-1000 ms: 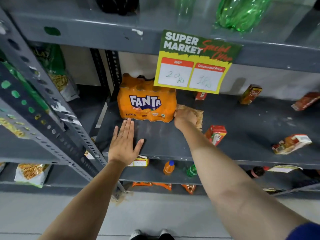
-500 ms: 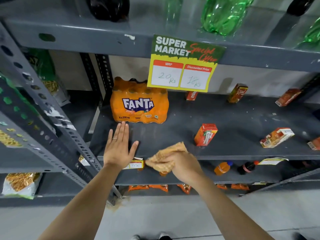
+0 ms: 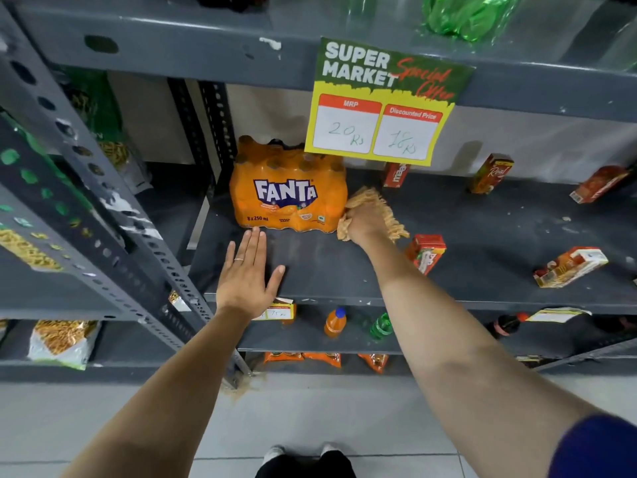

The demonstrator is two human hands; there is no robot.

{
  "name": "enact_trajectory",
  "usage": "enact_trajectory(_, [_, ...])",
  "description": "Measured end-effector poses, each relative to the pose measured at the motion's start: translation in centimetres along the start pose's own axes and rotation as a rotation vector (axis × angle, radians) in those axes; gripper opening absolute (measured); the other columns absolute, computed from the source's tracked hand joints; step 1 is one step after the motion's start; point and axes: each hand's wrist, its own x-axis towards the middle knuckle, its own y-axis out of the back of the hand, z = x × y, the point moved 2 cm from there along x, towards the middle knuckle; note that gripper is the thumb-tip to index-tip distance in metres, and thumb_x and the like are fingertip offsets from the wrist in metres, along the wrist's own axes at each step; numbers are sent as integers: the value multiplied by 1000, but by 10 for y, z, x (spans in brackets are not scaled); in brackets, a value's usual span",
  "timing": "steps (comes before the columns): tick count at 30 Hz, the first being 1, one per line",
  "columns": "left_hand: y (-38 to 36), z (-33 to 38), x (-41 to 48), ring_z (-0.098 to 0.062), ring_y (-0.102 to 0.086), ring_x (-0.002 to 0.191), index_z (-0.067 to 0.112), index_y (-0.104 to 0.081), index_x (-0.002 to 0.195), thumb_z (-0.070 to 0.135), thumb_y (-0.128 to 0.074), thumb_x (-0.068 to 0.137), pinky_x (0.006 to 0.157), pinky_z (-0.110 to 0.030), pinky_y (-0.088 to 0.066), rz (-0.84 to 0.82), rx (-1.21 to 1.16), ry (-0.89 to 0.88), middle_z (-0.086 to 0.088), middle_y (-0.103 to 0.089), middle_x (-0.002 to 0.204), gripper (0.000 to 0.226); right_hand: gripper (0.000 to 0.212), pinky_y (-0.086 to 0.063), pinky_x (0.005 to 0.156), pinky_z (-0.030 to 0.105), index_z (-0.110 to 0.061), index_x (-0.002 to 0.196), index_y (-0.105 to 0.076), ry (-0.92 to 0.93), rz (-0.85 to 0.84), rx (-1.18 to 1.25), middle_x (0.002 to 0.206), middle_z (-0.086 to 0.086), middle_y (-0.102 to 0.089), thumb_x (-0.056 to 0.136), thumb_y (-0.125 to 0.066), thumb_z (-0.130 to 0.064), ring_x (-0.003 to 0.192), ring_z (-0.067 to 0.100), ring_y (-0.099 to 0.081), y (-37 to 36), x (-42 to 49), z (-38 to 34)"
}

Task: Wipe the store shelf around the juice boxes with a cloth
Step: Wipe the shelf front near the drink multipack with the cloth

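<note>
A grey metal store shelf (image 3: 327,270) carries the goods, with a special-offer price sign (image 3: 386,108) hanging from the tier above. The right hand (image 3: 365,224) has its grip closed on a tan cloth (image 3: 375,208), pressed to the shelf just beside the Fanta pack (image 3: 289,191), near the pack's right front corner. The left hand (image 3: 248,274) lies flat, its grip open and holding nothing, on the front of the shelf, fingertips close to the pack's base. Progress, as judged: the left portion in front of the pack looks fairly clean, while pale specks and smears show on the right portion, so most of the wiping around the cartons appears outstanding. Count on this tier: one Fanta pack; five juice boxes fully or largely visible, namely one upright beside the cloth (image 3: 425,251), one lying flat at the front right (image 3: 570,267), and three at the back (image 3: 396,174) (image 3: 491,174) (image 3: 599,184). One cloth.
</note>
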Motion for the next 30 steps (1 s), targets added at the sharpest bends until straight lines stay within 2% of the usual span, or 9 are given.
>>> enact_trajectory(4, [-3, -2, 0, -18, 0, 147, 7, -4, 152, 54, -11, 95, 119, -42, 0, -9, -9, -1, -7, -3, 160, 74, 34, -46, 93, 31, -7, 113, -69, 80, -43, 128, 120, 10, -67, 96, -39, -4, 111, 26, -61, -6, -74, 20])
enact_trajectory(7, [-5, -2, 1, -16, -6, 147, 11, -13, 152, 48, -11, 94, 119, -38, 0, -45, -31, -3, -4, -12, 160, 69, 41, -38, 104, 24, -13, 117, -69, 183, -151, 145, 132, -1, -61, 90, -44, 6, 124, 18, -54, -15, -141, 32])
enact_trajectory(10, [-5, -2, 1, -15, -8, 147, 13, -18, 151, 44, -15, 95, 119, -34, 0, -52, -59, -7, -2, -15, 160, 64, 47, -42, 108, 31, -20, 109, -73, 242, -197, 132, 128, -5, -64, 84, -44, 8, 121, 15, -56, -7, -164, 38])
enact_trajectory(14, [-1, -2, 0, -15, -9, 147, 13, -19, 151, 39, -24, 99, 119, -34, -2, -48, -66, -8, -3, -15, 160, 59, 38, -51, 90, 33, -23, 111, -72, 131, 27, 88, 117, 0, -70, 93, -39, -11, 107, 24, -64, 26, -114, 15])
enact_trajectory(17, [2, -2, 0, -15, -9, 147, 12, -18, 151, 39, -25, 99, 119, -34, -3, -55, -65, -7, -3, -15, 160, 59, 37, -50, 91, 31, -19, 113, -70, 245, 158, 74, 117, 0, -70, 94, -41, -9, 108, 22, -64, 20, -73, -2])
enact_trajectory(20, [1, -1, -1, -15, -8, 147, 12, -17, 151, 40, -24, 99, 119, -35, -2, -67, -58, -9, -3, -14, 160, 59, 40, -51, 95, 38, -18, 123, -63, 201, -9, -97, 127, 5, -64, 94, -40, -7, 115, 27, -60, -12, -59, 8])
enact_trajectory(22, [1, -1, -1, -16, -8, 147, 12, -17, 151, 40, -24, 99, 119, -35, -2, -70, -60, -9, -3, -14, 160, 59, 48, -46, 103, 40, -21, 129, -60, 250, -47, -147, 136, 2, -58, 91, -39, 0, 125, 29, -52, -23, -74, 20])
enact_trajectory(26, [-1, -2, 0, -16, -9, 147, 12, -18, 151, 40, -23, 99, 119, -35, -3, -72, -50, -12, -4, -15, 160, 60, 57, -32, 114, 32, -26, 130, -60, 400, -148, -92, 148, -8, -44, 87, -43, 8, 137, 19, -39, -21, -140, 39])
enact_trajectory(30, [-3, -6, -3, -17, -13, 146, 11, -22, 150, 43, -17, 94, 119, -36, -6, -59, -55, -6, -4, -19, 159, 65, 54, -33, 112, 26, -30, 123, -65, 416, -266, 9, 141, -11, -53, 90, -40, 4, 131, 13, -47, 16, -168, 35])
